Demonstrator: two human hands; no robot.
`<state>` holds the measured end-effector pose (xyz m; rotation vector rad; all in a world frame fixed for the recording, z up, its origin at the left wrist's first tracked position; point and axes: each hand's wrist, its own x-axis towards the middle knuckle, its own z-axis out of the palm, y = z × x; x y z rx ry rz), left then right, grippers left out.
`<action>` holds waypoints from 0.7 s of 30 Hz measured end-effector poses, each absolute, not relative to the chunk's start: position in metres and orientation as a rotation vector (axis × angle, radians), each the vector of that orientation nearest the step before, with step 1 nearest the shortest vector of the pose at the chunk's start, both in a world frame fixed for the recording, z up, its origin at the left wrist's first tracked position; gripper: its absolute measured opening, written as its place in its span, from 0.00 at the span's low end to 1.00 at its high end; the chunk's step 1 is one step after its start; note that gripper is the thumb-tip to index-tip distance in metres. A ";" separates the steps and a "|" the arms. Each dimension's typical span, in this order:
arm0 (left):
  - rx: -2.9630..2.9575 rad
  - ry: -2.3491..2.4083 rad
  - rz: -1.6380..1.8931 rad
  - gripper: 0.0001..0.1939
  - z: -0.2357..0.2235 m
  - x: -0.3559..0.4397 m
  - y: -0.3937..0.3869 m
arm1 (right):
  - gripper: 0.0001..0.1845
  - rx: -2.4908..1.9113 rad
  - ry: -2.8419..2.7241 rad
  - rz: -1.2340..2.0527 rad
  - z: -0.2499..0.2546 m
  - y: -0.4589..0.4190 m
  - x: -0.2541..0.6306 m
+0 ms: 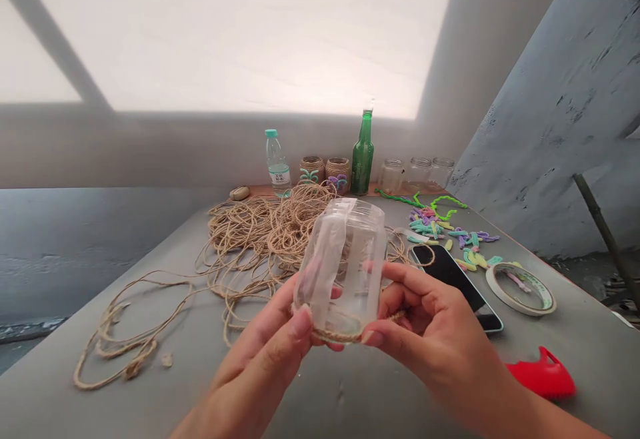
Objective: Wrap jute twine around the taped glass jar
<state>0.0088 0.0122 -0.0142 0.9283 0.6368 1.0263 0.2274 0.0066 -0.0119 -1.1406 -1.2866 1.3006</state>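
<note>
A clear glass jar [350, 259], tilted, is held up between both hands above the table. Strips of whitish tape run along its side. Around the end nearest me goes a turn of jute twine [336, 336]. My left hand [273, 346] grips the jar from the left, its thumb on the twine. My right hand [435, 319] has its thumb at the twine's right side and fingers around the jar's right; some twine shows by those fingers. Behind the jar lies a large loose heap of the same twine [250, 232], with strands trailing left.
Two twine-wrapped jars [338, 171], a water bottle [278, 166], a green bottle [363, 156] and three glass jars [420, 172] stand at the back. Right are a phone [457, 279], a tape roll [543, 302], a red tool [545, 376] and colourful fuzzy pieces [430, 226].
</note>
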 end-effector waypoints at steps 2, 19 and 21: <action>0.917 0.716 0.995 0.30 -0.010 0.010 0.008 | 0.43 -1.192 -1.368 1.236 -0.015 0.006 0.227; 0.754 0.781 1.144 0.35 -0.007 0.008 0.015 | 0.29 -1.205 -1.615 0.925 -0.007 0.006 0.239; 0.712 0.773 1.109 0.39 -0.002 0.006 0.016 | 0.16 -1.157 -1.671 0.862 -0.004 0.007 0.239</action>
